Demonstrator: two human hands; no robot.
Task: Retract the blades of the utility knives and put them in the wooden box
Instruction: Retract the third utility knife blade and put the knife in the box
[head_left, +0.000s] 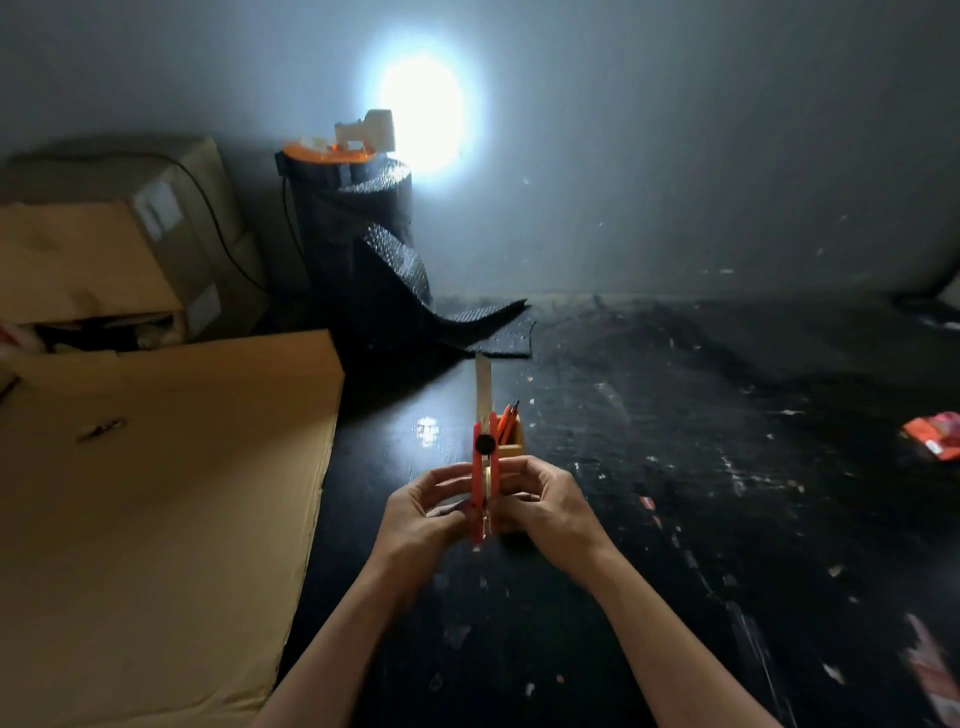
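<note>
A red utility knife (484, 467) stands upright between both hands, its silver blade (483, 387) extended upward and a black knob on its body. My left hand (426, 509) grips the knife's left side near the lower end. My right hand (545, 501) grips its right side. Just behind the knife sits a small wooden box (511, 441) on the dark floor, with red and black knives standing inside it. The box's lower part is hidden by my right hand.
A large flat cardboard sheet (156, 493) lies at the left, with cardboard boxes (104, 249) behind it. A black bubble-wrap roll (363, 234) stands at the back with a lamp on top. A red packet (935, 434) lies at the far right.
</note>
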